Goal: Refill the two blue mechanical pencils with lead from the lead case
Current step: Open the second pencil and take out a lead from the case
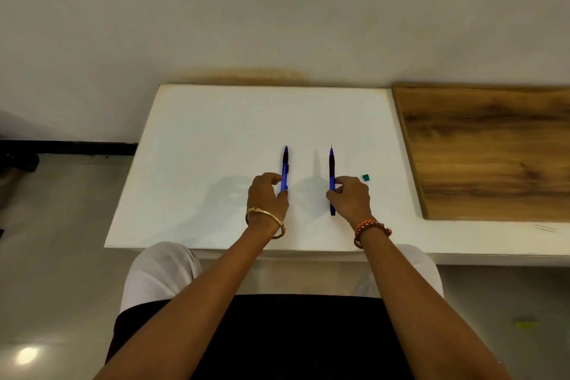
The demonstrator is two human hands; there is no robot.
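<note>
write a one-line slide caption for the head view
Each hand, left hand and right hand, grips a blue mechanical pencil on the white table.

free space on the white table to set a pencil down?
Free: the white table left of the left hand, and the far strip beyond both blue mechanical pencils' tips. Crowded: the gap between the pencils, and right of the right hand, by the small green block.

pencils [284, 168] side by side on table [216, 133]
</note>
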